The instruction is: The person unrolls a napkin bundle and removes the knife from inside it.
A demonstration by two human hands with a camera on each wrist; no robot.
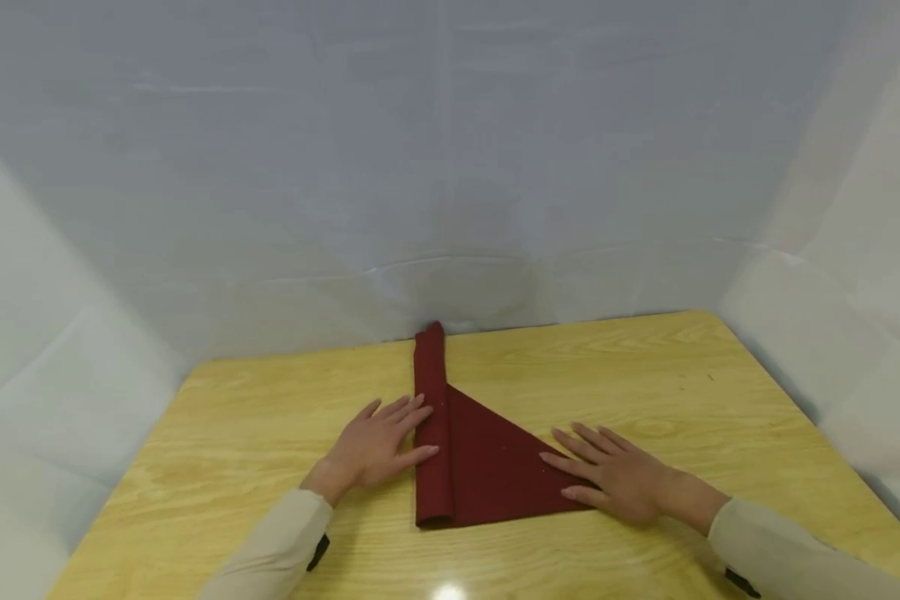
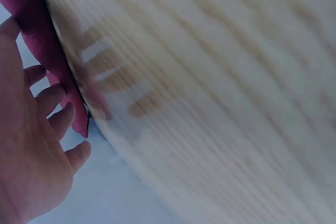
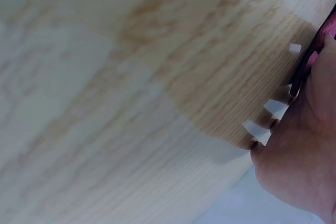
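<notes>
A dark red cloth [image 1: 495,467] lies on the table, its left side rolled or folded into a long narrow band [image 1: 432,467] that reaches to the table's far edge. To the right of the band the cloth spreads flat and tapers to a corner. My left hand [image 1: 378,442] rests with fingers spread on the band's left side; the left wrist view shows its fingers against the red cloth [image 2: 39,35]. Over the tapered corner lies my right hand [image 1: 622,475], fingers extended and fingertips touching the cloth. In the right wrist view just a sliver of red cloth [image 3: 328,27] shows beside that hand.
The wooden table [image 1: 285,408] has light yellow grain and rounded far corners. A pale sheet [image 1: 450,167] hangs behind it, and more white sheeting [image 1: 870,292] flanks both sides. A bright light reflection falls near the front edge.
</notes>
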